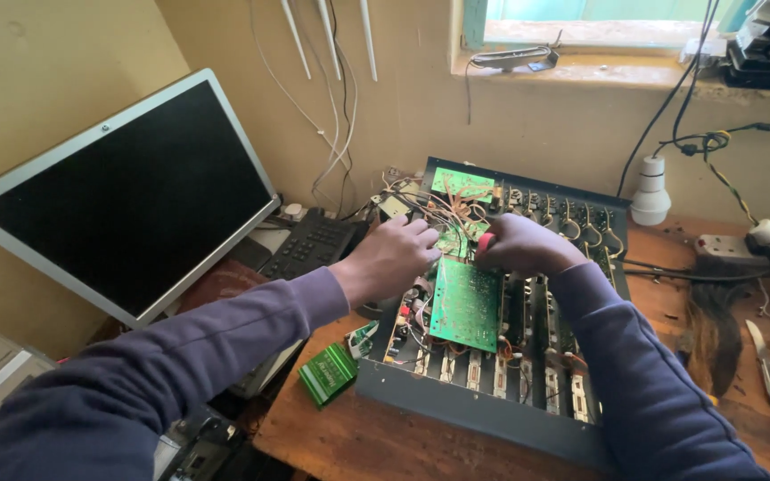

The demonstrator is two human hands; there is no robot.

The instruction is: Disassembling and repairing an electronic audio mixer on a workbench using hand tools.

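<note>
Nearest the person, below both wrists, the front edge of an opened grey chassis (456,405) lies on the wooden table (340,441), its rows of narrow cards bare. Just under and between the two hands sits a green circuit board (466,305), tilted slightly, its top edge reaching the knuckles. The left hand (396,256) rests at the board's upper left corner, fingers curled down among a tangle of thin wires (438,214); whether it pinches anything I cannot tell. The right hand (524,245) is closed around a red-handled tool (486,242), whose red end pokes out toward the left hand, almost touching it. Left of the left forearm, a small green box (328,373) lies beside the chassis. Beyond the left hand stands a dark telephone keypad (309,242), and further left a dark monitor (126,196). Beyond the fingertips, a second smaller green board (462,184) lies at the chassis' far edge
</note>
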